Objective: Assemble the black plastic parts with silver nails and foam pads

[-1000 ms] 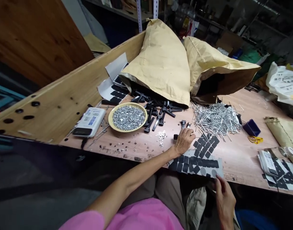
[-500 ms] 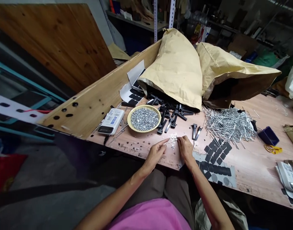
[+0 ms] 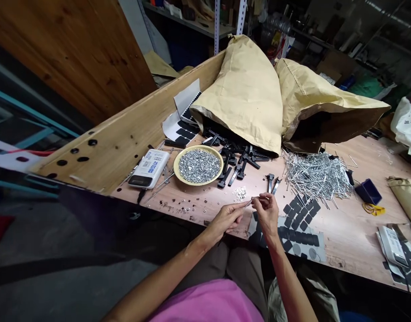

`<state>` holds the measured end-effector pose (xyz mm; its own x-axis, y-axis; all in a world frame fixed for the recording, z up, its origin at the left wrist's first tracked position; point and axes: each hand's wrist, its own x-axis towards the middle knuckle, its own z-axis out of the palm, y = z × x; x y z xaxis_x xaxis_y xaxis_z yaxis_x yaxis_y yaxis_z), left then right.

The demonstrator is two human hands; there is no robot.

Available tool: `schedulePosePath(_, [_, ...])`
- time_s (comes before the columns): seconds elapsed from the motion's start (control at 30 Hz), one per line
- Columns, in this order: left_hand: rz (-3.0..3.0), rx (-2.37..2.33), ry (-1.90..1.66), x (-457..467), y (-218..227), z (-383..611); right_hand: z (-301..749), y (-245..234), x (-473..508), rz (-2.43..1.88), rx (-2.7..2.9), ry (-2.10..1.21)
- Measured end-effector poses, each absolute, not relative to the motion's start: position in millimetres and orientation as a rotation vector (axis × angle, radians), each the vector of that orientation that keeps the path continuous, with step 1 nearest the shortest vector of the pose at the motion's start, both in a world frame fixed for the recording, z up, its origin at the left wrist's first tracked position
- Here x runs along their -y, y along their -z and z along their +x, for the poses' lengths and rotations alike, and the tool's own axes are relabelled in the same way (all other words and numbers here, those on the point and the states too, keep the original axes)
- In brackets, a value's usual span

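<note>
My left hand [image 3: 227,218] and my right hand [image 3: 267,211] meet above the near edge of the wooden table [image 3: 346,223]. Between their pinched fingertips runs a thin metal pin [image 3: 248,204]. The left hand holds one end; the right hand's fingers close on the other end. A small heap of tiny silver nuts [image 3: 240,192] lies just beyond the fingers. Two black plastic pieces [image 3: 271,182] lie a little farther, to the right. A sheet of black adhesive pads [image 3: 297,228] lies under and beside my right wrist.
A yellow bowl [image 3: 199,165] full of silver nuts stands left of centre. Black plastic parts [image 3: 235,156] spill from a tan paper sack [image 3: 246,94]. A pile of metal pins [image 3: 318,174] lies right. A white device [image 3: 150,168], a blue box [image 3: 368,191] and a wooden side board [image 3: 125,134] border the area.
My right hand came up from my lap to the table. Both hands went to the small heap of nuts, then drew back toward me, now pinching a thin pin between them.
</note>
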<state>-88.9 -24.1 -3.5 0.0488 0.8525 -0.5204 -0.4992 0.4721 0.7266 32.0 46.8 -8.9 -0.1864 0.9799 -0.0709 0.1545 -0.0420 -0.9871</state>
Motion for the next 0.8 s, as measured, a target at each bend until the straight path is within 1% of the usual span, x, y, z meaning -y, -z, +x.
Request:
schedulePosePath(0.3, [0.482, -1.059, -1.08, 25.3, 0.1, -79.6, 41.0, 7.1, -33.2, -1.232, 1.362, -1.27])
schedulePosePath(0.37, [0.483, -1.056, -1.068, 26.5, -2.5, -77.8, 44.9, 9.4, -30.7, -1.23, 1.439, -1.176])
schedulePosePath(0.5, [0.492, -1.075, -1.023, 28.0, -6.0, -75.8, 57.0, 14.9, -26.6, -1.134, 1.778, -0.87])
schedulePosePath(0.57, [0.5, -1.072, -0.972, 28.1, -5.5, -77.6, 63.9, 15.1, -26.2, -1.059, 1.914, -0.827])
schedulePosePath(0.67, [0.494, -0.989, -0.887, 28.3, -3.8, -83.6, 72.9, 8.6, -28.3, -1.087, 1.931, -0.918])
schedulePosePath(0.8, [0.49, -0.84, -0.815, 29.7, -4.7, -90.4, 82.1, -8.6, -36.4, -1.086, 1.914, -1.195])
